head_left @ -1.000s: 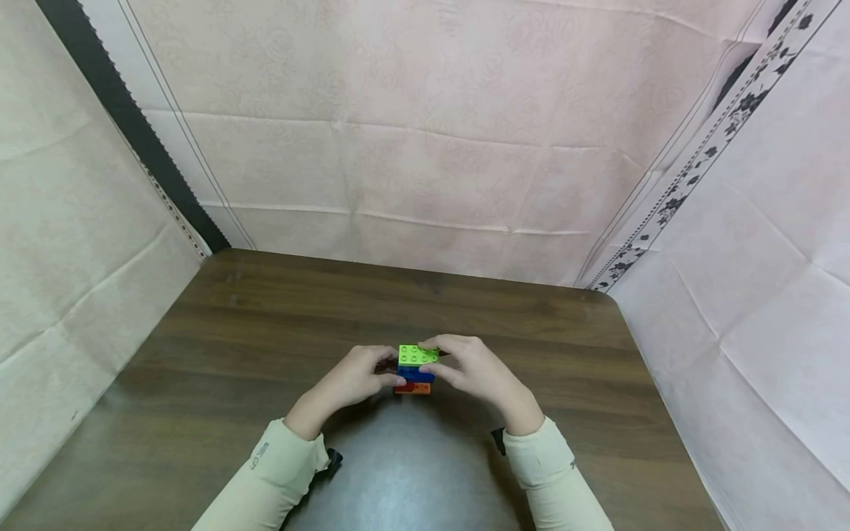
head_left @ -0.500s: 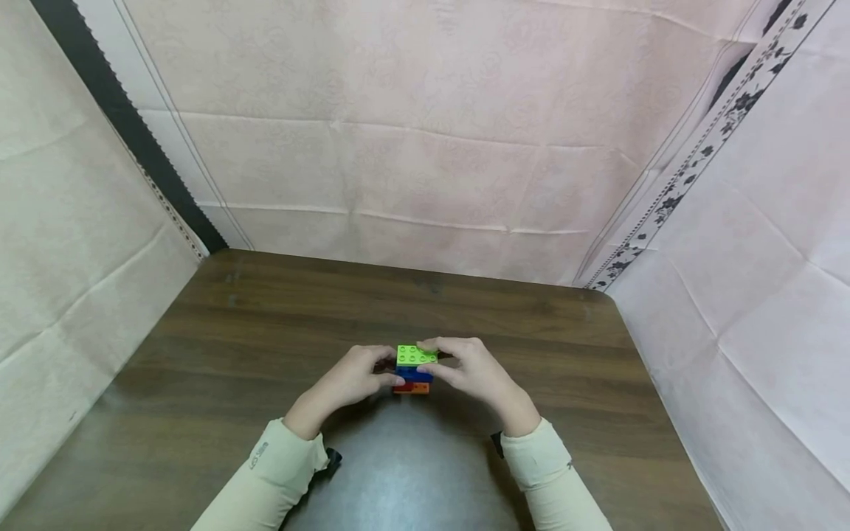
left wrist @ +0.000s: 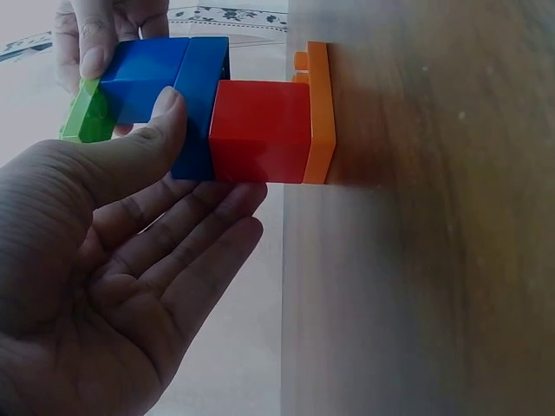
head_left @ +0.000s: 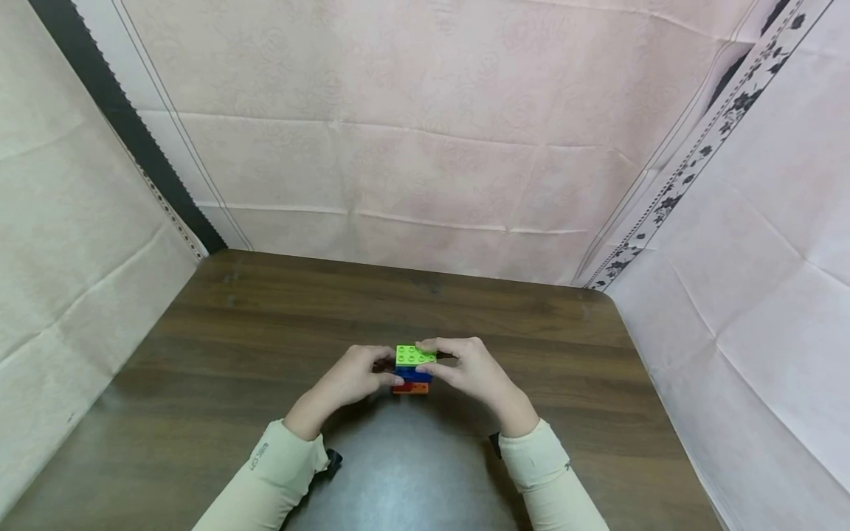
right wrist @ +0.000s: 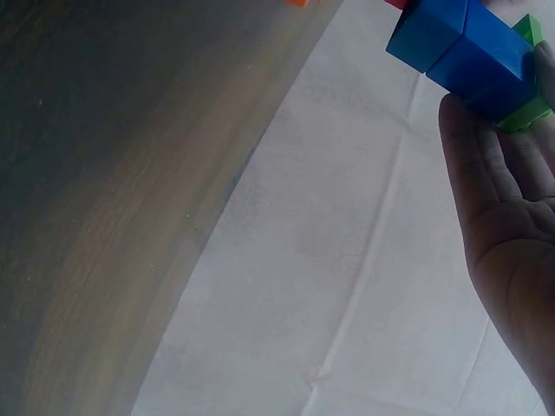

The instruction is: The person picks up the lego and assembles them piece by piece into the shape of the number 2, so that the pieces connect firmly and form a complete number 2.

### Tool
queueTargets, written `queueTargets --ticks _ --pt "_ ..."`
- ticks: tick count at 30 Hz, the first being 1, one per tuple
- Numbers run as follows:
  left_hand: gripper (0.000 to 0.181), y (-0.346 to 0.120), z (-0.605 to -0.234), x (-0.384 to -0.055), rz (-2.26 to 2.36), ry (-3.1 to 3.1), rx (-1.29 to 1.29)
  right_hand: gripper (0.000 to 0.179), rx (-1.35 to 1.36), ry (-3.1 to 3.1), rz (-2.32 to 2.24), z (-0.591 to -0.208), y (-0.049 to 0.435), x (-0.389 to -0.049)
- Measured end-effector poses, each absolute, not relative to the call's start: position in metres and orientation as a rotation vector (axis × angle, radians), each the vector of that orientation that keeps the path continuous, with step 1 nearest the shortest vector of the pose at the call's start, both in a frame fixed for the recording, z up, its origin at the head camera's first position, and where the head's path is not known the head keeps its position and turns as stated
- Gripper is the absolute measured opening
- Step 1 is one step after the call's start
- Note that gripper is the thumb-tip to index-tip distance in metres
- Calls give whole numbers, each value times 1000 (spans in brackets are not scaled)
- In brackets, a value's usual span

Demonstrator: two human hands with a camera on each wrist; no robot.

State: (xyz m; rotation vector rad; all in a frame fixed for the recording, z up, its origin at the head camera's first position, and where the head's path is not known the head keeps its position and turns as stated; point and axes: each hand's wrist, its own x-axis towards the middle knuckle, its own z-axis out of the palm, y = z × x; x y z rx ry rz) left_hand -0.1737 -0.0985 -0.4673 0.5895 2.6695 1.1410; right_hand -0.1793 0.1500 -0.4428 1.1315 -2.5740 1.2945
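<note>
A stack of toy building bricks stands on the table between both hands. The orange brick (left wrist: 321, 121) forms its base, a red brick (left wrist: 260, 130) sits on that, then two blue bricks (left wrist: 147, 76), and a studded lime green brick (head_left: 413, 355) tops it. From the left, my left hand (head_left: 361, 375) grips the stack, its thumb on the blue bricks and its fingers on the far side. My right hand (head_left: 473, 371) holds the upper end from the right, thumb at the front near the green and blue bricks. Its far fingertips reach the green brick's back edge.
The brown wooden table (head_left: 285, 310) spreads around the stack. Pale cloth walls (head_left: 425, 162) rise at its back and both sides, with a dark strip (head_left: 133, 133) in the left corner. Each wrist wears a black strap piece by the light sleeve (head_left: 285, 450).
</note>
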Motion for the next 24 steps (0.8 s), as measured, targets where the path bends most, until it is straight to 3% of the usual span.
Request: queueTargets --ticks 24 --pt "31 -98 -471 -175 1154 2663 574 34 1090 -2524 1272 -455 151 -179"
